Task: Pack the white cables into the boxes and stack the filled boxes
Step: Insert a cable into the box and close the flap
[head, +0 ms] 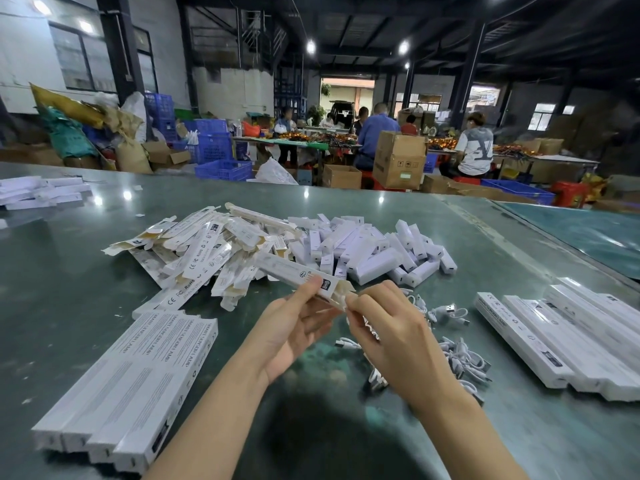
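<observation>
My left hand [294,325] grips the near end of a long white box [294,271], held above the green table with its end flap open. My right hand [388,327] pinches something white at that open end; it looks like a cable, but my fingers hide most of it. Loose coiled white cables [457,355] lie on the table under and to the right of my right hand. A row of closed long boxes [138,382] lies at the near left. Another stack of long boxes [568,330] lies at the right.
A heap of flat, unfolded box sleeves [204,251] and a heap of small white boxes [374,251] lie beyond my hands. More white boxes [38,192] sit at the far left of the green table [69,271]. Behind it, people sit at tables among cartons and blue crates.
</observation>
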`<action>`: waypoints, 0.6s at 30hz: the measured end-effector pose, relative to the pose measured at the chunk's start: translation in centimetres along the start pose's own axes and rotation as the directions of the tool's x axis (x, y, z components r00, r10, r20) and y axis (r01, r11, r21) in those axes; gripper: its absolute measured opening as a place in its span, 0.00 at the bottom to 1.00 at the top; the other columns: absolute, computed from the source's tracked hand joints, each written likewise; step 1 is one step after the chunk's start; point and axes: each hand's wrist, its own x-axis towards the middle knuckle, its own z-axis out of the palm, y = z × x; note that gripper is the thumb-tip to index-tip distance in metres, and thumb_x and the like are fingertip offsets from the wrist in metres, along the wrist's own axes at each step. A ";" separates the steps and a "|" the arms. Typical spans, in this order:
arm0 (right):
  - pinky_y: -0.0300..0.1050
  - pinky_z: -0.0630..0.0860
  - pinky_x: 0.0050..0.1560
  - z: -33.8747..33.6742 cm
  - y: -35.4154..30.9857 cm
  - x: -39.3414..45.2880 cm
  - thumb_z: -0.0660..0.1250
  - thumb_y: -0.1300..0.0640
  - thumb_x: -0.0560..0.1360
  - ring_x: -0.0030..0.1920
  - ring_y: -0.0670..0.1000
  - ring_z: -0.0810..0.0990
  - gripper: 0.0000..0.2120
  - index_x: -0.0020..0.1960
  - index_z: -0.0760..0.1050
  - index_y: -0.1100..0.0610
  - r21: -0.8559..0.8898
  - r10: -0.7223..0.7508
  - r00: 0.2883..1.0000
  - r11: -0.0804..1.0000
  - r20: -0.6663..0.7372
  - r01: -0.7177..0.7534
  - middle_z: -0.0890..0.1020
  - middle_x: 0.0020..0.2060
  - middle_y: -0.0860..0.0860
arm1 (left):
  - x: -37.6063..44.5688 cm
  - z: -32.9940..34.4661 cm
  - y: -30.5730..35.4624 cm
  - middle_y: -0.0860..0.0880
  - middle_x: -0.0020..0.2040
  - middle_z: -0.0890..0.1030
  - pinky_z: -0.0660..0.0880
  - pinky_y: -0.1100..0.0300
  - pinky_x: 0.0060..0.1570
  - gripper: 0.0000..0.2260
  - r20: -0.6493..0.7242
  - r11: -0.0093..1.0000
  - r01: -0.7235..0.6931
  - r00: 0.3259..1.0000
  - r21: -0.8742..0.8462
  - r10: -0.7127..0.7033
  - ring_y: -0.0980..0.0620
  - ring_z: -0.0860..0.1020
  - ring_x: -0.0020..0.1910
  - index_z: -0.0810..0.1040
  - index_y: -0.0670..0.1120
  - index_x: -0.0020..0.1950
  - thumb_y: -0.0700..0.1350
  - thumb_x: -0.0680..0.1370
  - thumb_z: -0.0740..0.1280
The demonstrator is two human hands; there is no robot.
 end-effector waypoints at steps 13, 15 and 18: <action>0.51 0.74 0.34 0.9 0.3 -0.5 0.68 0.71 0.74 0.34 0.56 0.71 0.09 0.37 0.74 0.62 -0.033 -0.086 0.994 0.996 -0.063 0.084 0.76 0.35 0.55 | -0.3 0.3 0.0 0.46 0.35 0.84 0.76 0.64 0.33 0.11 0.047 0.996 0.008 0.999 0.086 -0.012 0.53 0.83 0.35 0.86 0.45 0.35 0.52 0.62 0.76; 0.49 0.73 0.34 1.0 0.5 -0.6 0.68 0.69 0.75 0.35 0.56 0.72 0.09 0.36 0.75 0.62 -0.027 -0.081 0.993 0.996 -0.088 0.079 0.76 0.35 0.55 | -0.3 0.3 0.0 0.45 0.37 0.84 0.77 0.64 0.33 0.10 0.050 0.997 0.012 0.999 0.082 -0.016 0.52 0.83 0.36 0.87 0.45 0.36 0.51 0.63 0.75; 0.44 0.73 0.35 1.2 0.9 -0.7 0.71 0.65 0.74 0.36 0.52 0.73 0.07 0.37 0.78 0.62 0.015 -0.017 0.989 1.000 -0.148 0.019 0.78 0.36 0.52 | -0.3 0.2 -0.1 0.45 0.40 0.85 0.77 0.63 0.35 0.11 0.055 0.996 0.024 0.998 0.083 -0.029 0.52 0.84 0.38 0.87 0.45 0.38 0.52 0.63 0.75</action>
